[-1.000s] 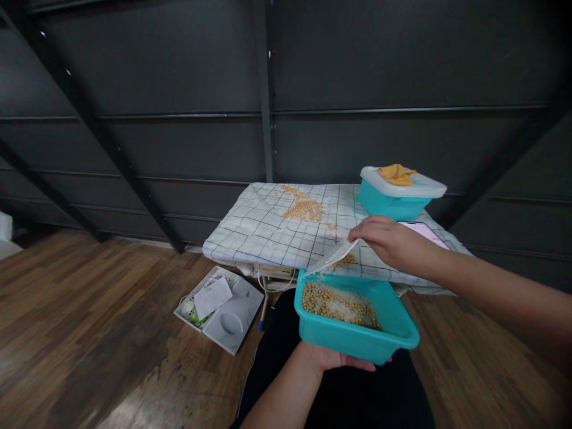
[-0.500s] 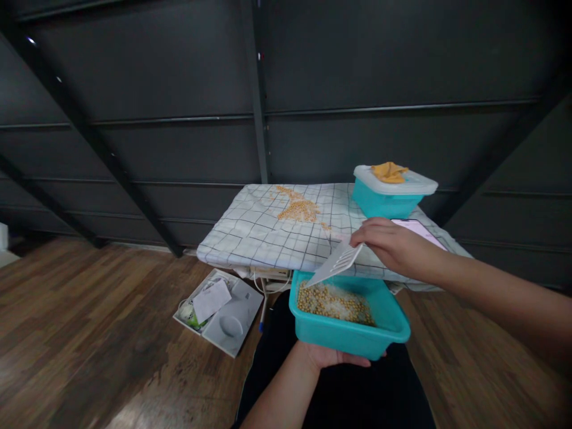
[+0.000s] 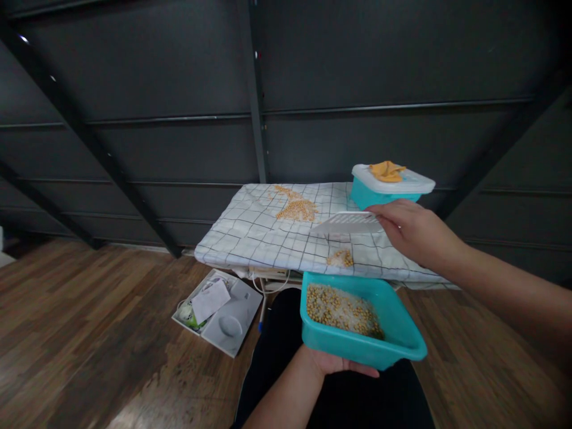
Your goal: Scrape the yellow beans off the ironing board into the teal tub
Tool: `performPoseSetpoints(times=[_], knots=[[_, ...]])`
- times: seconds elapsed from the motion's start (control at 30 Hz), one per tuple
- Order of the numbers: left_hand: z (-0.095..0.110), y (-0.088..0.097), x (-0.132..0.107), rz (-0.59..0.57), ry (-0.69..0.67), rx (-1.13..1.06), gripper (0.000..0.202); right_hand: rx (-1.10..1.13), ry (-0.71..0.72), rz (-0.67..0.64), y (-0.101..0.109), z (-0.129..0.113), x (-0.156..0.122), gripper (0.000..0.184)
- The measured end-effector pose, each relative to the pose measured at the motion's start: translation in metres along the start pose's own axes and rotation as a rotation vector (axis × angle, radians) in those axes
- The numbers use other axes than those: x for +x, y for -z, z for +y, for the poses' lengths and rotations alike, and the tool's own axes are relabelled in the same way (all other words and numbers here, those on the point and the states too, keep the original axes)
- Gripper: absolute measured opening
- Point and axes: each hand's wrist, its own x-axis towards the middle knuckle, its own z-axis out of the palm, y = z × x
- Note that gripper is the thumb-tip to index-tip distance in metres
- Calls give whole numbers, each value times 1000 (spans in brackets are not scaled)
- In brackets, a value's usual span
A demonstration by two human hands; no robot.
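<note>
My left hand (image 3: 328, 361) supports a teal plastic tub (image 3: 357, 350) from below, its fingers against the underside. Inside lie yellow soybeans mixed with white grains (image 3: 342, 310), spread towards the left side. My right hand (image 3: 413, 229) pinches the end of a thin white slotted plastic piece (image 3: 351, 223), held nearly flat above the cloth. A small heap of beans and grains (image 3: 341, 258) sits on the cloth close to the front edge, between that plastic piece and the tub. Farther back is a larger patch of beans (image 3: 298, 210).
A white checked cloth (image 3: 243, 232) covers the table. At its back right stands a lidded teal box (image 3: 364, 196) with a yellow cloth (image 3: 386, 171) on top. On the wooden floor, left of my legs, lies an open white tray (image 3: 232, 322) with papers. A dark panelled wall rises behind.
My right hand has lifted the white slotted piece up and away from the tub, turning it flatter. The small front heap now shows. My left hand has shifted the tub slightly right and down.
</note>
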Motion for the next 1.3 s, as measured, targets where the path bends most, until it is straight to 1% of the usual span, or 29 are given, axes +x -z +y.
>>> performPoseSetpoints(times=[0.1,0.2,0.27,0.43,0.57,0.7,0.83,0.97,1.07,1.13,1.2,1.3], knots=[[-3,1,4,-9,2,8,82,-59,-36,-70,-3,1,-3,40],[-5,3,6,-13,0,13,80,-58,22,-185,-6,1,-2,43],[-4,5,6,-25,-13,12,79,-35,60,-221,-6,1,-1,44],[1,3,6,-29,-12,-3,76,-11,134,-200,0,-2,-4,43],[3,1,7,-6,-14,-35,75,-31,161,-167,8,-13,-10,40],[0,4,8,19,-6,-57,75,-42,205,-160,18,-23,-17,38],[-2,9,10,15,6,-56,77,-18,202,-137,28,-30,-25,40],[-1,8,9,-8,-8,-16,75,25,195,-113,31,-33,-28,41],[1,6,6,-23,-22,17,74,34,107,-73,25,-25,-21,39],[2,5,3,-27,-26,32,74,21,28,-42,13,-15,-9,38],[2,5,1,-34,-49,43,73,0,-38,-21,-5,-3,9,38],[2,6,-1,-66,-82,60,75,-18,-120,-27,-39,13,39,39]])
